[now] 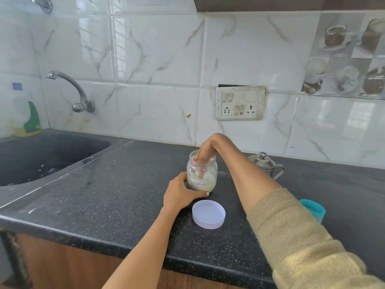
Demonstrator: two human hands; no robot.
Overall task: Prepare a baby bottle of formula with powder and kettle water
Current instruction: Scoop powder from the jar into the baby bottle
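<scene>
On the black speckled stone counter (116,190), going from the left, the left hand (180,191) comes first: it is curled around the lower left side of the small clear plastic jar of white formula powder (202,174), thumb tip showing at the jar's front base, bracing it so it stands upright. The jar's long axis is vertical, its mouth opening straight up, and a handwritten label reading roughly "formula" faces the camera.

Just in front of the jar, nearer the counter edge, lies the round white plastic lid (209,214), off the jar and resting flat with its hollow side up.

The right hand (205,152) comes down from above and the right, wrist bent over the rim, with its fingers (201,171) plunged through the mouth into the powder. They look drawn together as though pinching something; whether they hold a scoop or only touch powder I cannot tell, since the jar wall blurs the view. The move ahead likely turns on this vertical line: whatever is lifted must come straight up through the narrow mouth before swinging right.

Behind the right forearm stands a small steel kettle with a knobbed lid (265,163). Furthest right, partly hidden by the tan knitted sleeve (291,236), sits a teal plastic cylinder (313,209), probably part of the baby bottle, well apart from the jar and nearer the right arm.
</scene>
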